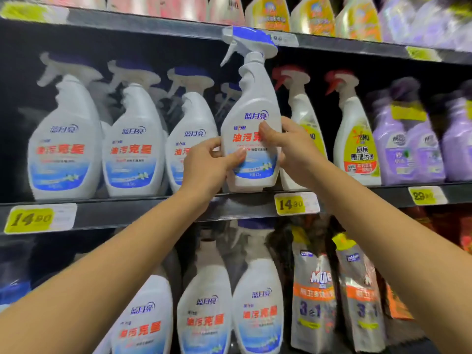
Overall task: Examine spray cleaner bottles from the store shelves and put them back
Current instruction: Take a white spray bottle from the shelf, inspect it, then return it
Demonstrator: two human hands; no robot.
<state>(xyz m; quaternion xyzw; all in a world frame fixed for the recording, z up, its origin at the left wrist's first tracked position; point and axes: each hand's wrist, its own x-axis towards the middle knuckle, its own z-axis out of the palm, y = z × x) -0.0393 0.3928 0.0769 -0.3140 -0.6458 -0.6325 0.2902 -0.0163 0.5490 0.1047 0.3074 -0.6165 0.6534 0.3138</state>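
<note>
The middle shelf [127,213] carries a row of white spray bottles [63,149] with blue triggers. One matching spray cleaner bottle [251,106] is upright at the shelf's front lip, forward of the row, label facing you. Whether it touches the shelf cannot be confirmed. Your left hand [204,169] grips its lower left side, thumb across the label. Your right hand [291,149] grips its right side. A yellow price tag [296,203] sits just below, to the right.

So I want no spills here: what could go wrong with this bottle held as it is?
The bottle has its trigger head level with the upper shelf edge; it could catch. Left hand and right hand grip only the lower half, so it might tip. The red-trigger bottle beside it could get knocked.
</note>
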